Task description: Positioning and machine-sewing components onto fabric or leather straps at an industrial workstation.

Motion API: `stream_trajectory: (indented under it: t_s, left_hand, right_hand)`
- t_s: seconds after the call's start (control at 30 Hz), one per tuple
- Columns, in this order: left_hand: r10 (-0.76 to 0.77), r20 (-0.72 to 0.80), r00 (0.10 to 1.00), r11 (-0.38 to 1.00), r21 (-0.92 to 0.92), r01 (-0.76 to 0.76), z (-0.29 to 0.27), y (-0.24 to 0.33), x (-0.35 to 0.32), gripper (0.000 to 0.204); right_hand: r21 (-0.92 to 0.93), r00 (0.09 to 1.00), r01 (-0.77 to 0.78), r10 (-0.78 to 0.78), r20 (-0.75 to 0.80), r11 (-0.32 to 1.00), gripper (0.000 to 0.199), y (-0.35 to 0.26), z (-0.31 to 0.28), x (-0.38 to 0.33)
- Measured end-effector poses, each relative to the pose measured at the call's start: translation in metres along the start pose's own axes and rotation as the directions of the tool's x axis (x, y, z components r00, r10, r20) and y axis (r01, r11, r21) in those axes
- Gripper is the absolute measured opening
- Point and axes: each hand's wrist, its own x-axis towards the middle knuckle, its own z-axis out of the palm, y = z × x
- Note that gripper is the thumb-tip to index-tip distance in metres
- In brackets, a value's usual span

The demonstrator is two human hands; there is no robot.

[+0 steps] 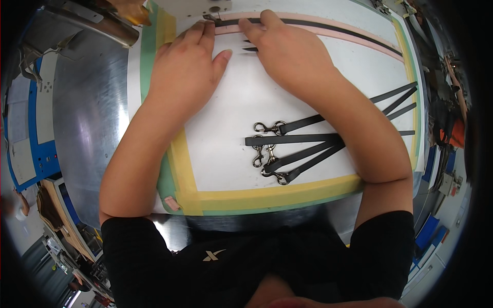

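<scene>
My left hand point(187, 64) lies flat on the white work surface point(236, 102), fingertips pressing the end of a black strap point(328, 30) that runs along a pink strip point(354, 38) under the sewing machine's foot point(211, 18). My right hand point(287, 49) also presses down on that strap just to the right of the foot, fingers together. Two short black strap ends point(250, 46) show between the hands. Under my right forearm lie several black straps with metal snap hooks point(269, 154) at their left ends.
Yellow and green tape point(257, 197) borders the white surface. A shiny metal table point(87, 113) extends to the left. The sewing machine body point(195, 6) sits at the top. Blue equipment point(36, 149) stands at the far left, cluttered shelving at the right edge.
</scene>
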Motion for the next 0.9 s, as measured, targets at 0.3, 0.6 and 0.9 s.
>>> stream_trajectory:
  t_s: [0.3,0.6,0.9]
  left_hand:
    - [-0.022,0.002,1.000,1.000,-0.010,0.022,0.002,0.003,0.003,0.058]
    - [-0.067,-0.085,0.994,0.995,-0.081,0.060,0.007,0.005,-0.005,0.075]
    - [-0.104,-0.004,0.995,0.986,-0.132,0.102,-0.012,0.016,-0.006,0.070]
  right_hand:
    - [-0.002,0.999,0.023,-0.023,-0.041,1.000,0.038,0.004,0.003,0.002]
    - [-0.024,0.998,0.049,-0.048,0.031,0.999,0.036,0.001,-0.005,0.008]
    - [-0.058,0.996,0.010,-0.005,0.087,0.998,0.046,-0.002,-0.008,0.008]
